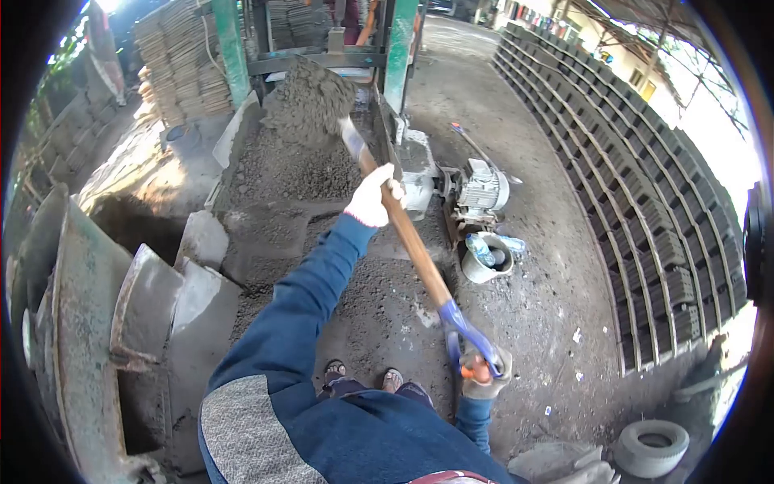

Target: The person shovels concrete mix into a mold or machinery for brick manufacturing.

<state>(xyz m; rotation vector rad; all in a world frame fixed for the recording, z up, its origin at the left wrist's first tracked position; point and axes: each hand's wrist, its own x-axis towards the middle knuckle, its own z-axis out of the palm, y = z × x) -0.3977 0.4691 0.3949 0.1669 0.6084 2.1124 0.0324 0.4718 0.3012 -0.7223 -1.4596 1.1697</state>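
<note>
A shovel [419, 256] with a wooden shaft and a blue handle slants across the middle of the view. My left hand [375, 196], in a white glove, is wrapped round the shaft near the blade. The blue handle is gripped by my right hand [487, 373], which wears a glove with bare or orange-tinted fingertips. Dark, crumbly material [306, 101] heaps over the blade and hides most of it, above a metal trough [234, 153] that holds more of the same material.
A motor [482, 189] stands right of the trough, with a bucket [486, 262] of bottles below it. Stacked blocks [645, 194] line the right side. Curved metal sheets [85, 323] stand at left. A tyre [651, 448] lies bottom right. Part of a person [367, 22] shows behind the green posts.
</note>
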